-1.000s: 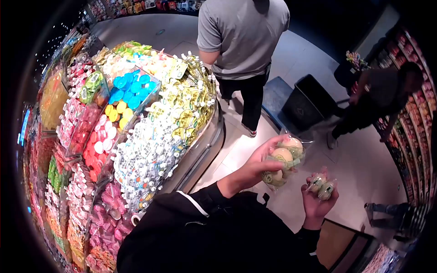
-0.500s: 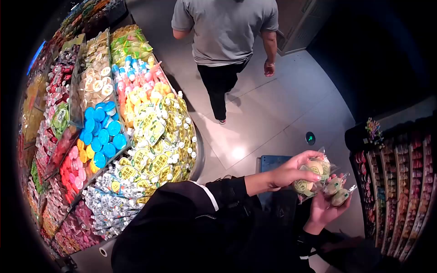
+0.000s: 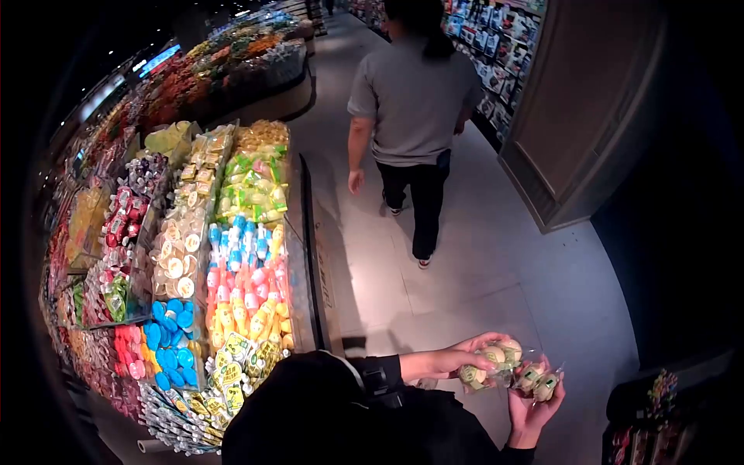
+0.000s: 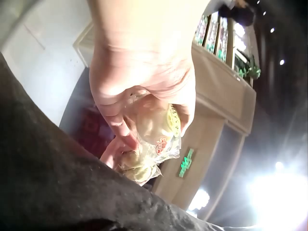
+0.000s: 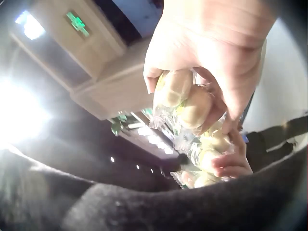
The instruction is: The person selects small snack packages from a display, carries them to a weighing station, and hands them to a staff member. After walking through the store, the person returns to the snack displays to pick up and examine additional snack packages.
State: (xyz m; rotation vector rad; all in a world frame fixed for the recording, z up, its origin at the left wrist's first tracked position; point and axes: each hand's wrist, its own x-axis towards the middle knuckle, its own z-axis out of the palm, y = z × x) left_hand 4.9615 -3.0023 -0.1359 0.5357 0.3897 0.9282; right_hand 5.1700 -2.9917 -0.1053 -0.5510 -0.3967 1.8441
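Observation:
In the head view my left hand [image 3: 457,358] grips clear plastic packets of pale round pieces [image 3: 508,353] with green print. Its thumb and fingers curl round the wrapping in the left wrist view, where one packet [image 4: 156,125] shows red and yellow-green print. Just beside it, my right hand [image 3: 528,417] holds smaller clear packets [image 3: 541,381] with pale round pieces inside. Two pale pieces [image 5: 192,106] show under the fingers in the right wrist view. The two hands are side by side, and their packets sit close together.
A sweets display [image 3: 248,279] runs along the left, its bins full of colourful wrapped pieces. Ahead, a person in a grey shirt [image 3: 418,105] walks on the tiled floor [image 3: 480,256]. A large panelled pillar [image 3: 589,101] stands at the right, and shelving [image 3: 643,442] at the lower right.
My view has turned, and the display and the person ahead have shifted. My hands have come closer together, with the same packets in them. A dark bin has left the view.

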